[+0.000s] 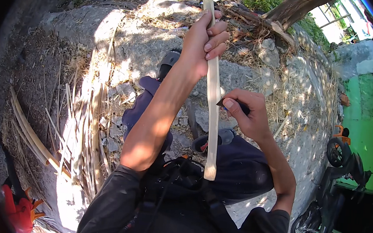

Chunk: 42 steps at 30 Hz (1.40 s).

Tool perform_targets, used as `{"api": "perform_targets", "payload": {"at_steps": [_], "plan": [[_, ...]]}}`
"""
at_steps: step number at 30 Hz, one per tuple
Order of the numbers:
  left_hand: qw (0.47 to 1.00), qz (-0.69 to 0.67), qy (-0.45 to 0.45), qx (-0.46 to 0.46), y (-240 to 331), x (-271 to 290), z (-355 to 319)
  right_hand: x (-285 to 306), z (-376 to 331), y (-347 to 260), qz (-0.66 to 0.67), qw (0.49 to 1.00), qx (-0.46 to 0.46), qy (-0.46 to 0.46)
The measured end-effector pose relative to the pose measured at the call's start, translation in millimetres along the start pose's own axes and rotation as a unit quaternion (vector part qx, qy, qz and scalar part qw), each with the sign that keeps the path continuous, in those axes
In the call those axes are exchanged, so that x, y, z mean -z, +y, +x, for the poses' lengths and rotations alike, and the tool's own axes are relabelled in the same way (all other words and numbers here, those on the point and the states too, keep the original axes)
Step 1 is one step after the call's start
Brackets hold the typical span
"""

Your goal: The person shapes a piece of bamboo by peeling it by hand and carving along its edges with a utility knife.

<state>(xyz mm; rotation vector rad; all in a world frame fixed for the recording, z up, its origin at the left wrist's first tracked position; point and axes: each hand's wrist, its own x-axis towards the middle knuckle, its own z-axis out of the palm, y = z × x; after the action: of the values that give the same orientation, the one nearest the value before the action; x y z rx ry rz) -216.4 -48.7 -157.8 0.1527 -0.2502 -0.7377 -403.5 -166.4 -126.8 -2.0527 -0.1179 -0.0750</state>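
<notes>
My left hand (204,40) is wrapped round the upper part of a long pale bamboo strip (212,105). The strip runs down in front of me; its lower end hangs over my lap and its upper end leaves the picture. Lower down, my right hand (248,111) is closed on a small dark pointed tool (242,107). The tool's tip lies right beside the strip's right edge; whether it touches I cannot tell. Fingers hide most of the tool, so its exact kind does not show.
Several loose bamboo strips (89,125) lie in a pile at the left, beside longer curved bamboo pieces (33,145). A red and orange object (19,210) sits at lower left. Rocks and a tree trunk (295,8) stand ahead. A motorbike (335,187) is parked by a green wall (364,114).
</notes>
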Motion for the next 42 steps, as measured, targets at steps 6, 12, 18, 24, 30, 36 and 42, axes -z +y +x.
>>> {"api": "perform_targets", "payload": {"at_steps": [6,12,18,24,30,36,42], "plan": [[1.0,-0.013,0.003,0.003,-0.9,0.9,0.4,-3.4,3.2,-0.6,-0.071,0.995,0.059,0.041],[1.0,0.021,0.011,-0.01,2.8,0.6,-1.6,-4.6,0.4,1.0,-0.049,0.998,0.045,0.001],[0.996,0.081,0.037,-0.023,3.6,-6.0,-5.8,5.7,-0.2,-5.7,-0.062,0.994,0.057,-0.076],[0.976,0.191,0.092,-0.054,4.0,-17.5,-5.5,12.8,-3.2,-5.4,-0.079,0.984,0.045,-0.151],[0.971,0.199,0.124,-0.057,0.7,-23.5,-7.4,6.8,0.8,-3.5,-0.142,0.99,0.026,0.004],[0.966,0.218,0.129,-0.051,-0.4,-24.7,-8.5,2.6,5.1,-5.2,-0.158,0.984,0.083,0.006],[0.959,0.242,0.138,-0.05,-0.3,-25.3,-10.2,2.9,1.2,-4.9,-0.161,0.984,0.075,-0.015]]}}
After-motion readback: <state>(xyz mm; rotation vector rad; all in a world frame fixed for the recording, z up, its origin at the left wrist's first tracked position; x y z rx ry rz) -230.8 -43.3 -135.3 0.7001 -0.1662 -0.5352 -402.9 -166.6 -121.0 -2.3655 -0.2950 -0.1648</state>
